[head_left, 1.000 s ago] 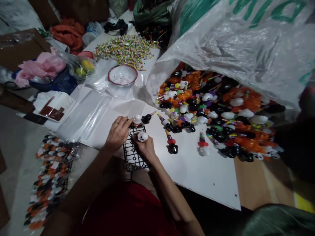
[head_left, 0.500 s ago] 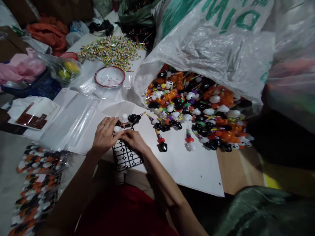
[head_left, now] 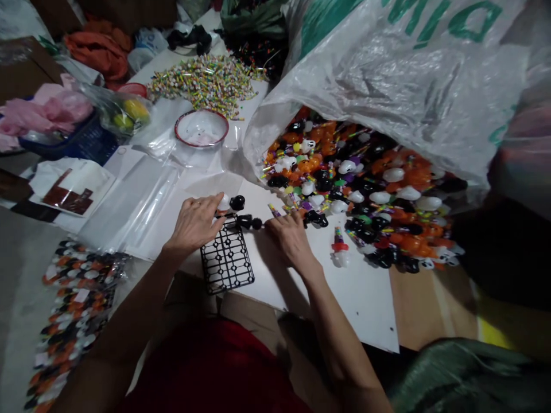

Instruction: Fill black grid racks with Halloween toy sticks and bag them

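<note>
My left hand (head_left: 194,222) lies with its fingers stretched out over the top edge of a black plastic grid tray (head_left: 227,263). Its fingertips touch a white skull toy (head_left: 223,204) seated there, beside a black skull toy (head_left: 236,202). Another black one (head_left: 249,222) lies at the tray's top right corner. My right hand (head_left: 290,235) is to the right of the tray at the near edge of the toy pile (head_left: 365,183). Its fingers are curled down over a loose skull toy, which the hand mostly hides.
A big clear plastic sack (head_left: 387,86) spills the orange, black and white toys onto a white board (head_left: 353,298). A white toy with a red collar (head_left: 340,255) lies loose. Clear sleeves (head_left: 142,195), a red-rimmed bowl (head_left: 178,129), striped sticks (head_left: 210,83) and filled packs (head_left: 73,298) lie left.
My right hand has left the tray, where it set a white skull toy, and moved right to the loose toys. My left hand has stayed on the tray's top.
</note>
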`<state>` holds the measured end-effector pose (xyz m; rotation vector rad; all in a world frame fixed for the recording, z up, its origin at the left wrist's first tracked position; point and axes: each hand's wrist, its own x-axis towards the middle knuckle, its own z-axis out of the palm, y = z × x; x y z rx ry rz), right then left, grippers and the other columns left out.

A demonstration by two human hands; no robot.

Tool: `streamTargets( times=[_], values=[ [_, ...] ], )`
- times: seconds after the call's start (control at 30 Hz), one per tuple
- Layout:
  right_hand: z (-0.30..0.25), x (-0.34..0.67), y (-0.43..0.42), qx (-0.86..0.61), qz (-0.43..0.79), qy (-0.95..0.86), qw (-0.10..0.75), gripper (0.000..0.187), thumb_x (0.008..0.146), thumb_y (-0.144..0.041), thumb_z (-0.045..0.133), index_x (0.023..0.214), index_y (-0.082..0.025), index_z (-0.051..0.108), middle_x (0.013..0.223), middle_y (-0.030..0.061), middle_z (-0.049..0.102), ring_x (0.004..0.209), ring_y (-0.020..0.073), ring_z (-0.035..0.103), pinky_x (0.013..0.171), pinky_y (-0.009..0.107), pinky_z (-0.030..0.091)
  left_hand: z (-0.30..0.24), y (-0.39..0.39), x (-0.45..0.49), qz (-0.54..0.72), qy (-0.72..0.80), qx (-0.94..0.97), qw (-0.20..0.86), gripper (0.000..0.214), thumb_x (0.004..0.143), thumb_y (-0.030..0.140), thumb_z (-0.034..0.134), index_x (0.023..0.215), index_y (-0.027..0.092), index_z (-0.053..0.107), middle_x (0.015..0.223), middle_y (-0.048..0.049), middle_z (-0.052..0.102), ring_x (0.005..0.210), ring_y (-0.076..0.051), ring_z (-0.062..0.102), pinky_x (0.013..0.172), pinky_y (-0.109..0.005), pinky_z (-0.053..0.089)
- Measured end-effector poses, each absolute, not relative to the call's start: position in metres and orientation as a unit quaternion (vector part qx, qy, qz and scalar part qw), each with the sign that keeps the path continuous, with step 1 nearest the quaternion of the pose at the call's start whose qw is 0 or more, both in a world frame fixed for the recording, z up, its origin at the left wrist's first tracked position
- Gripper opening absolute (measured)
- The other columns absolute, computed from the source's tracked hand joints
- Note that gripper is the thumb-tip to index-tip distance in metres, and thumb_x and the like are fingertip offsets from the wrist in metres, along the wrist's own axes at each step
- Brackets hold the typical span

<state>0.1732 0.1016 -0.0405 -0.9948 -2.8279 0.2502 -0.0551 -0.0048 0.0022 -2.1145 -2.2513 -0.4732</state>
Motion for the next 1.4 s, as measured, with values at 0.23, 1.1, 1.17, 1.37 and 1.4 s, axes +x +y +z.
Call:
streamTargets(
  times=[0.23, 1.1, 1.17, 1.37, 1.4],
  values=[
    [-0.039, 0.120, 0.065, -0.357, 0.237, -0.895, 0.125, 0.020, 0.097, -0.029, 0.056, 0.107, -0.017, 0.068, 0.101, 0.0128, 0.069, 0.097, 0.0253, 0.062, 0.095, 0.040, 0.044, -0.006, -0.013, -0.052, -0.192, -0.678, -0.708, 0.044, 0.062, 0.095, 0.054, 0.051, 0.144, 0.015, 0.045, 0.125, -0.0160, 0.067, 0.108, -0.028, 0.064, 0.096, -0.042, 0.043],
    [-0.067, 0.137, 0.060, -0.342, 0.491, -0.750, 0.282, 0.018, 0.084, -0.034, 0.053, 0.091, -0.019, 0.060, 0.082, 0.0039, 0.069, 0.073, 0.0187, 0.062, 0.069, 0.029, 0.050, -0.017, -0.007, -0.042, -0.162, -0.689, -0.701, 0.087, 0.023, 0.091, 0.019, 0.050, 0.100, 0.017, 0.071, 0.125, -0.0146, 0.068, 0.109, -0.029, 0.064, 0.097, -0.047, 0.043],
    [-0.083, 0.124, 0.047, -0.358, 0.527, -0.711, 0.299, 0.018, 0.082, -0.033, 0.055, 0.091, -0.019, 0.061, 0.081, 0.0037, 0.070, 0.072, 0.0189, 0.063, 0.069, 0.030, 0.051, -0.017, -0.007, -0.041, -0.160, -0.691, -0.699, 0.088, 0.024, 0.091, 0.019, 0.050, 0.100, 0.017, 0.071, 0.126, -0.0144, 0.067, 0.110, -0.029, 0.064, 0.097, -0.048, 0.043],
    [-0.088, 0.105, 0.047, -0.341, 0.438, -0.803, 0.218, 0.029, 0.080, -0.011, 0.046, 0.104, -0.017, 0.061, 0.095, 0.0077, 0.072, 0.084, 0.0196, 0.067, 0.077, 0.027, 0.050, -0.016, -0.009, -0.042, -0.167, -0.685, -0.705, 0.071, 0.027, 0.095, 0.023, 0.046, 0.100, 0.017, 0.072, 0.125, -0.0156, 0.068, 0.109, -0.030, 0.064, 0.097, -0.049, 0.043],
    [-0.085, 0.102, 0.046, -0.345, 0.410, -0.824, 0.184, 0.032, 0.080, -0.009, 0.044, 0.106, -0.016, 0.060, 0.099, 0.0096, 0.072, 0.087, 0.0205, 0.067, 0.079, 0.028, 0.050, -0.016, -0.009, -0.043, -0.170, -0.682, -0.708, 0.066, 0.028, 0.097, 0.024, 0.045, 0.100, 0.017, 0.072, 0.124, -0.0154, 0.068, 0.109, -0.029, 0.064, 0.097, -0.049, 0.043]
  ],
)
